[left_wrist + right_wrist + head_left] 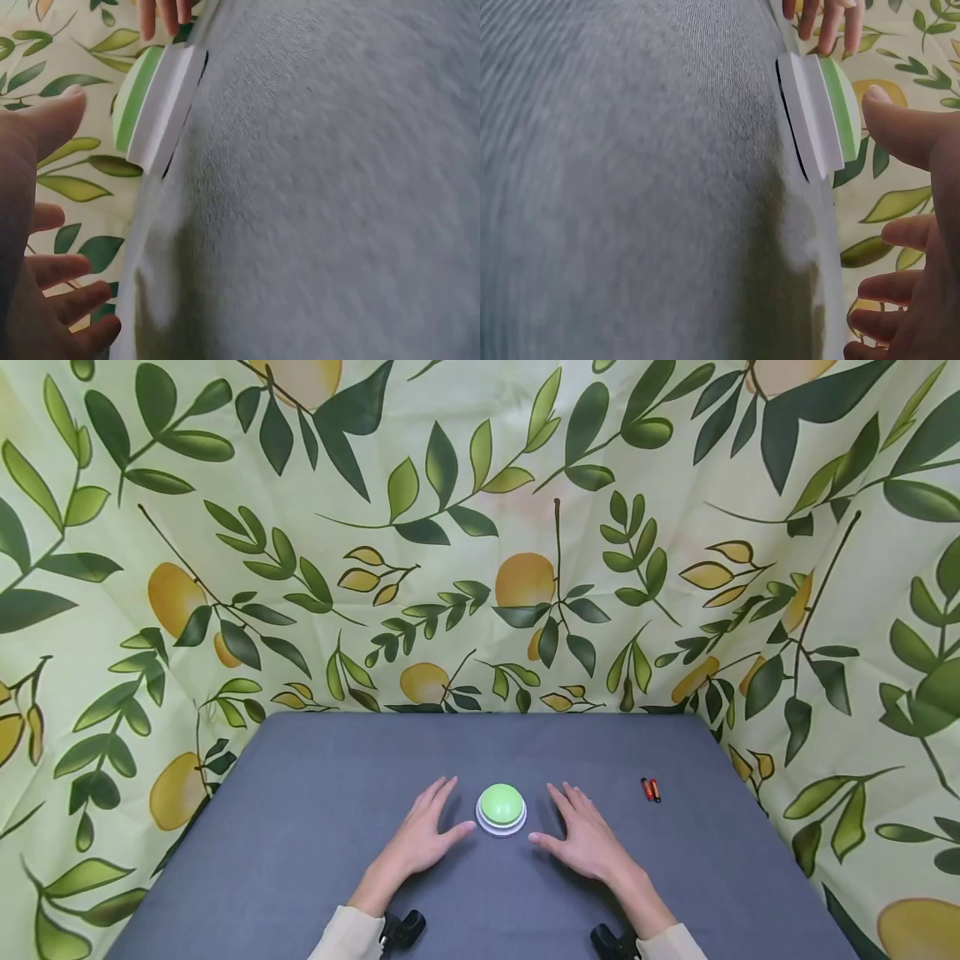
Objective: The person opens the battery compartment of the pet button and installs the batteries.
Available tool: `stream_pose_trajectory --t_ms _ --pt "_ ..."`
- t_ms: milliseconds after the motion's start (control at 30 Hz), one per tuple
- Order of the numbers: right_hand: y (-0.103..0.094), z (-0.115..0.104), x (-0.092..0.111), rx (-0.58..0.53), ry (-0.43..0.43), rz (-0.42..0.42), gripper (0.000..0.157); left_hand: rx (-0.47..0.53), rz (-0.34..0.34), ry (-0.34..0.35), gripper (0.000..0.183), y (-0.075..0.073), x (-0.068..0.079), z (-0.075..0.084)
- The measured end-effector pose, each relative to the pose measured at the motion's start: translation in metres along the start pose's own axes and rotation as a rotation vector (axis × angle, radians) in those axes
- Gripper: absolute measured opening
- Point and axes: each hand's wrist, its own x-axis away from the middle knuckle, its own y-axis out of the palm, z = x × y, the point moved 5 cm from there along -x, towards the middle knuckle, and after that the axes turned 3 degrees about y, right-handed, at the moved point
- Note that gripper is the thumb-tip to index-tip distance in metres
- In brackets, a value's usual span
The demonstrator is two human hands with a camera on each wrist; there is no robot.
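A round push button with a light green dome and a white base sits on the dark grey-blue table. To its left my left hand hovers with its fingers extended and the thumb toward the base, not touching it. On the other side my right hand is held in much the same way, thumb apart from the button. Neither hand holds anything. Both wrist views show the push button side-on beyond the thumb, its white base flat on the cloth surface.
Two small red-and-black batteries lie side by side to the right of my right hand. The cloth-covered table ends at a curtain printed with leaves and yellow fruit, which surrounds it at the back and sides.
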Motion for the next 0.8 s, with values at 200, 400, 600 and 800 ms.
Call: stream_pose_trajectory --t_ms 200,400,600,800 --pt "0.004 -0.008 -0.006 -0.111 -0.017 -0.017 0.088 0.108 0.028 0.003 0.079 0.003 -0.007 0.004" --pt "0.007 -0.015 -0.012 -0.189 -0.028 -0.001 0.085 0.180 0.049 0.033 0.077 0.006 -0.014 0.005" --pt "0.012 -0.018 -0.020 -0.244 -0.035 -0.009 0.079 0.317 0.031 0.059 0.078 0.008 -0.020 0.007" --pt "0.016 -0.020 -0.026 -0.327 -0.061 -0.013 0.073 0.410 -0.016 0.069 0.077 0.012 -0.023 0.011"
